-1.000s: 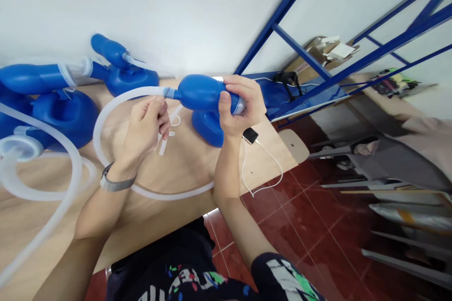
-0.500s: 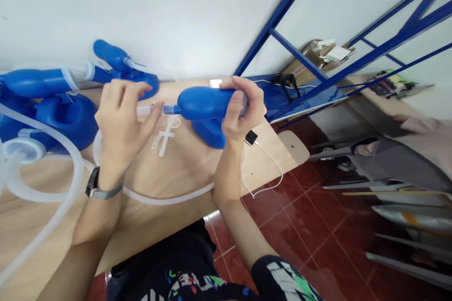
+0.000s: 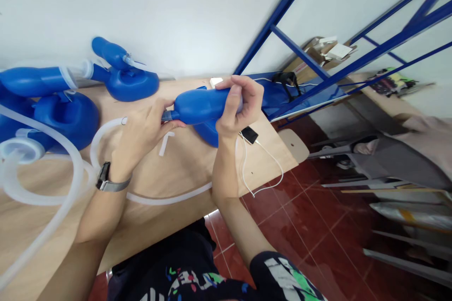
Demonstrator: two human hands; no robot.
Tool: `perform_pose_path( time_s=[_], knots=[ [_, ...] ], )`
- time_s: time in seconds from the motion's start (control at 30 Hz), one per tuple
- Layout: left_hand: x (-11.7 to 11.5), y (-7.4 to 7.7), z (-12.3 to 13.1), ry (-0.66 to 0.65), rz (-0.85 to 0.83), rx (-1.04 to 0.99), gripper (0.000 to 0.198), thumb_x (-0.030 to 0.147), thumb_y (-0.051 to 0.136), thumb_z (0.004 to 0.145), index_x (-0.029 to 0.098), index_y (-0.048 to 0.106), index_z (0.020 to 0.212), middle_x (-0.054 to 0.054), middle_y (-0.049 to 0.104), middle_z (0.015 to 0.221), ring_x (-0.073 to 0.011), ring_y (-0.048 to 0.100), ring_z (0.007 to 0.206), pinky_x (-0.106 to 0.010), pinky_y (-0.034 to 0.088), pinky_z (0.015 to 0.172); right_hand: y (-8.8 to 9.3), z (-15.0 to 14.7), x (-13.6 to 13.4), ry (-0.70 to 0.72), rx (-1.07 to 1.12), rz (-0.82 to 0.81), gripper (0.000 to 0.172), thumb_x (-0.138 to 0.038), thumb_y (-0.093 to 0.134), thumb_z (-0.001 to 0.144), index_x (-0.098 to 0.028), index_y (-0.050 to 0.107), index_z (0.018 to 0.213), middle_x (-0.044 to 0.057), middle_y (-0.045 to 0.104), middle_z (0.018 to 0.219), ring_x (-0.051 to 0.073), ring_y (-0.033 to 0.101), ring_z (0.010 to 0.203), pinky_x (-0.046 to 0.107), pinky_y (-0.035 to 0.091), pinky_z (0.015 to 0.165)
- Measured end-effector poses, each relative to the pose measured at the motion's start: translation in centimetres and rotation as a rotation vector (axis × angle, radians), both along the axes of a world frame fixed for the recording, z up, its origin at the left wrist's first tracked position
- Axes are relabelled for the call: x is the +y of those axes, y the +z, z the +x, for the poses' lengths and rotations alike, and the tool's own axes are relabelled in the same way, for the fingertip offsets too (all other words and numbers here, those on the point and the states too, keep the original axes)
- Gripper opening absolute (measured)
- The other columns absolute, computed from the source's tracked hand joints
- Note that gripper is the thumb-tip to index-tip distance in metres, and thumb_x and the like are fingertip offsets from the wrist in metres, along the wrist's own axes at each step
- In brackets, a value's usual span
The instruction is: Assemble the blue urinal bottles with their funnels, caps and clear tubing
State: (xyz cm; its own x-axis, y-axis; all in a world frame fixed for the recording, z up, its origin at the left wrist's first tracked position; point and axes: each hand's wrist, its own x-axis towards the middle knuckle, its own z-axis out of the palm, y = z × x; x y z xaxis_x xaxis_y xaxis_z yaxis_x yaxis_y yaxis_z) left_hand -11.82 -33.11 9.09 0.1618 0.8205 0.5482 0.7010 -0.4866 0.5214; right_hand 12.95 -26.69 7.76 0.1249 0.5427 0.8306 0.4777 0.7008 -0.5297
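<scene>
A blue, rounded plastic bottle-like piece [image 3: 201,106] with a narrow neck is held level above the table. My right hand [image 3: 242,103] is closed around its wide right end. My left hand [image 3: 143,127], with a watch on its wrist, is closed at the narrow neck, where the translucent hose [image 3: 106,129] meets it. The join is mostly hidden by my fingers. Below lies a blue base [image 3: 207,134], partly covered by the held piece. A white plastic strap [image 3: 165,143] rests on the table, partly hidden behind my left hand.
Several blue containers stand along the wall at left, one a blue base [image 3: 132,85]. A thick translucent hose [image 3: 67,150] coils at left. A phone [image 3: 249,135] with a white cable [image 3: 280,176] lies at right. A blue metal frame [image 3: 300,51] rises beyond the table [image 3: 169,178].
My left hand has moved right and closed at the bottle-like piece's neck, covering the hose joint and part of the white strap. My right hand keeps its hold, shifted slightly left.
</scene>
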Motion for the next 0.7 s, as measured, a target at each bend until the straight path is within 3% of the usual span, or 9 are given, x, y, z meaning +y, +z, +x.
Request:
perform_pose_path(
  time_s=[0.1,0.17,0.27,0.37,0.47,0.6,0.7],
  knots=[
    [0.7,-0.7,0.5,-0.012,-0.019,0.057,0.054,0.074,0.076,0.114,0.026,0.067,0.092,-0.005,0.069,0.079,-0.023,0.062,0.072,-0.036,0.037,0.069,-0.4,0.6,0.7,-0.033,-0.123,-0.058,0.054,-0.071,0.041,0.128,-0.035,0.077,0.148,0.012,0.083,0.123,0.038,0.087,0.13,0.065,0.075,0.118],
    [1.0,-0.9,0.9,-0.016,-0.049,0.052,0.062,0.079,0.076,0.113,0.026,0.061,0.084,-0.003,0.063,0.072,-0.0212,0.053,0.067,-0.038,0.029,0.068,-0.6,0.9,1.3,-0.034,-0.103,-0.045,0.055,-0.072,0.04,0.128,-0.035,0.077,0.146,0.012,0.083,0.119,0.036,0.087,0.127,0.063,0.076,0.116],
    [1.6,-1.3,1.6,0.017,-0.075,0.013,0.064,0.078,0.08,0.11,0.026,0.059,0.08,-0.003,0.061,0.07,-0.0209,0.05,0.065,-0.038,0.026,0.069,-0.6,1.0,2.2,0.051,-0.001,-0.043,0.07,-0.079,0.03,0.126,-0.031,0.078,0.139,0.012,0.081,0.122,0.037,0.087,0.132,0.066,0.075,0.115],
    [2.5,-2.1,1.8,0.138,-0.093,-0.038,0.062,0.07,0.086,0.106,0.025,0.056,0.074,-0.002,0.06,0.067,-0.0205,0.049,0.065,-0.038,0.027,0.069,-0.6,1.1,2.5,0.124,0.059,-0.078,0.075,-0.09,0.035,0.12,-0.029,0.078,0.13,0.011,0.078,0.123,0.041,0.084,0.139,0.072,0.07,0.12],
    [3.5,-2.6,0.8,0.234,-0.083,-0.092,0.056,0.059,0.087,0.105,0.025,0.059,0.071,-0.001,0.059,0.064,-0.0199,0.049,0.065,-0.038,0.031,0.07,-0.2,1.4,1.6,0.02,0.201,0.017,0.07,-0.091,0.039,0.119,-0.032,0.076,0.124,0.011,0.076,0.114,0.042,0.085,0.133,0.076,0.068,0.123],
    [4.5,-3.0,-1.9,0.072,-0.119,-0.015,0.039,0.058,0.082,0.108,0.025,0.08,0.088,-0.003,0.071,0.072,-0.0219,0.059,0.071,-0.037,0.042,0.076,1.2,2.0,-0.1,-0.003,0.14,-0.055,0.07,-0.085,0.031,0.124,-0.031,0.074,0.133,0.017,0.08,0.12,0.045,0.084,0.139,0.075,0.066,0.126],
    [5.5,-4.3,-3.8,0.019,-0.265,0.14,0.043,0.063,0.074,0.111,0.023,0.085,0.099,-0.006,0.079,0.083,-0.0257,0.067,0.078,-0.039,0.052,0.085,1.8,2.1,0.2,-0.005,0.017,-0.036,0.067,-0.083,0.037,0.126,-0.028,0.074,0.139,0.015,0.085,0.12,0.039,0.089,0.125,0.068,0.068,0.128]
  ],
)
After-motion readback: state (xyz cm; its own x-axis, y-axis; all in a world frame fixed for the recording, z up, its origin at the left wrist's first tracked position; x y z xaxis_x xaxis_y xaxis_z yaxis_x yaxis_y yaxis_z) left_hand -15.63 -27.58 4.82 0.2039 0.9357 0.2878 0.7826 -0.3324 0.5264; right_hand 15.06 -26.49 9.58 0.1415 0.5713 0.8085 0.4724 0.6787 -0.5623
